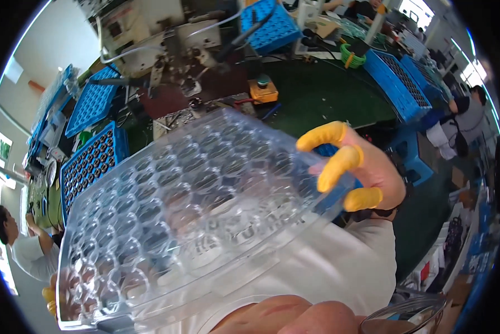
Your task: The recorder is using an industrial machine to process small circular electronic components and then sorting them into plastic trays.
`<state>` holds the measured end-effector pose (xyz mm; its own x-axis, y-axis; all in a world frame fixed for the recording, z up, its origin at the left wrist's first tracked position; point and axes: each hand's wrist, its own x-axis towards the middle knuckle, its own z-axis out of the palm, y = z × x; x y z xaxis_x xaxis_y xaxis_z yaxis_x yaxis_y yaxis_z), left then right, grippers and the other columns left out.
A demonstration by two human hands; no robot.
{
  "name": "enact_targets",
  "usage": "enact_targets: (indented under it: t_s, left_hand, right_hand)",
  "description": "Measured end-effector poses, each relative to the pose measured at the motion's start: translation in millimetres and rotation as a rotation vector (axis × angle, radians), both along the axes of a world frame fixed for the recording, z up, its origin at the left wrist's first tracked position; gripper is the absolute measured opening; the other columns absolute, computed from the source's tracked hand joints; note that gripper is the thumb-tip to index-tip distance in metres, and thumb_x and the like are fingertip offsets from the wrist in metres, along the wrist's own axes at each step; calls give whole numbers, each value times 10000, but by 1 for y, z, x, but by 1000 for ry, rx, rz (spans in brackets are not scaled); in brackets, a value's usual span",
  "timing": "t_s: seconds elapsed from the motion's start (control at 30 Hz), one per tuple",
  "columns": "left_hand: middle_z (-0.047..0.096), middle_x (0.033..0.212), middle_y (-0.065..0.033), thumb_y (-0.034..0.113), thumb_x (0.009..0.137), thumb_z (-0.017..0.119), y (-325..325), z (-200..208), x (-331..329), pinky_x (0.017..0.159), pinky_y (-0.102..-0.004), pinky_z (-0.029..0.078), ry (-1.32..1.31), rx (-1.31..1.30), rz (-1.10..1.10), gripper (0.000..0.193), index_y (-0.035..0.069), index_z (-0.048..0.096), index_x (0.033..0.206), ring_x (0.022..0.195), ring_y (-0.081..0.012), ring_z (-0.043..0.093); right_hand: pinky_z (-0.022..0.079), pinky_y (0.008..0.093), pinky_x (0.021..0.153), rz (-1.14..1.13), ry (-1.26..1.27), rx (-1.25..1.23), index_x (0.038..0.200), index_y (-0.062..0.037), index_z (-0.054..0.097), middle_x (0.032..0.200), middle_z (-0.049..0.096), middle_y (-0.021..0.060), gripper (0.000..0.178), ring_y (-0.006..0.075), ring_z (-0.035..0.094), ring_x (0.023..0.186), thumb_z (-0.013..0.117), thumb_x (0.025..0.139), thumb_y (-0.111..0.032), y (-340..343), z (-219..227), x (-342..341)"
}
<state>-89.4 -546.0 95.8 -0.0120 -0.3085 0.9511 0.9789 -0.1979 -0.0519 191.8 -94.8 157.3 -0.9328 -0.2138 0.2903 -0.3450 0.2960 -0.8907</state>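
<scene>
Transparent plastic, prob. thin: pocketed tray [205, 189] w/ rows of round wells, up in the air btwn the worker's shirt [339, 261] and the near edge of the dark green table [339, 89]. It sits slantwise in view, its L end lower; shirt shows thru the wells.

R hand [378, 172], yellow covers on the fingers, grasps the tray's R end, fingers curled over the rim and spread apart. L hand [50, 300] is at the tray's lower L corner, mostly hidden; only yellow fingertips show past the rim, so can't tell how firmly it closes.

Handling notes (judgement): sheet prob. flexes, so best to carry wt. evenly at both ends, hold by rim not well walls, light pressure to avoid creasing. Level the low L end, and give the far rim room from the machine [189, 67] at the table's far L side.

Surroundings: orange button box [263, 92] on the table next to the machine; blue tray w/ dark round parts [89, 167] by the table's L edge; blue crate w/ dark contents [397, 86] at the table's R edge; green basket [352, 57] near the far R corner. Co-worker [461, 119] beyond the R edge, another [30, 245] off L.
</scene>
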Motion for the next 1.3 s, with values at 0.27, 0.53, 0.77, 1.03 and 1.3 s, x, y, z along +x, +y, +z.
enact_targets:
  t_s: [0.27, 0.53, 0.77, 1.03, 1.3]
  left_hand:
    - [393, 673, 8, 248, 843, 563, 212, -9, 91, 417, -284, 249, 124, -71, -107, 207, 102, 475, 725, 513, -145, 385]
    - [655, 978, -132, -17, 752, 717, 369, -52, 127, 741, -325, 505, 0, -1057, -509, 217, 37, 687, 960, 851, -259, 624]
    - [664, 1000, -115, 14, 843, 648, 325, -74, 70, 847, -307, 465, -572, -1095, -329, 132, 3, 678, 971, 930, -238, 620]
    - [650, 1024, -58, -18, 895, 606, 235, -109, 6, 846, -236, 458, -918, -866, -109, 155, -14, 658, 1041, 939, -128, 609]
    - [677, 964, -100, 68, 852, 674, 122, -110, -34, 717, -258, 513, -923, -894, 724, 189, 13, 686, 1033, 781, -192, 660]
  right_hand:
    - [357, 469, 1035, -782, 327, -77, 1041, -24, 583, 1315, 473, 221, 400, 332, 498, 1212, 508, 948, -405, 79, -28, 138]
    - [469, 480, 972, -1411, 667, -533, 1126, 113, 561, 1126, 585, 176, 361, 308, 580, 1064, 501, 990, -216, 135, -145, 165]
    - [500, 452, 977, -1789, 833, -643, 1029, 109, 539, 1080, 548, 171, 287, 279, 555, 1023, 516, 988, -174, 205, -208, 209]
    - [465, 377, 984, -1584, 448, -365, 1112, 56, 590, 1089, 601, 110, 258, 220, 560, 1035, 517, 980, -154, 328, -259, 135]
    - [402, 437, 971, -1219, 313, 729, 1050, -37, 643, 1077, 640, 136, 174, 348, 578, 1033, 583, 906, -114, 232, -211, -12]
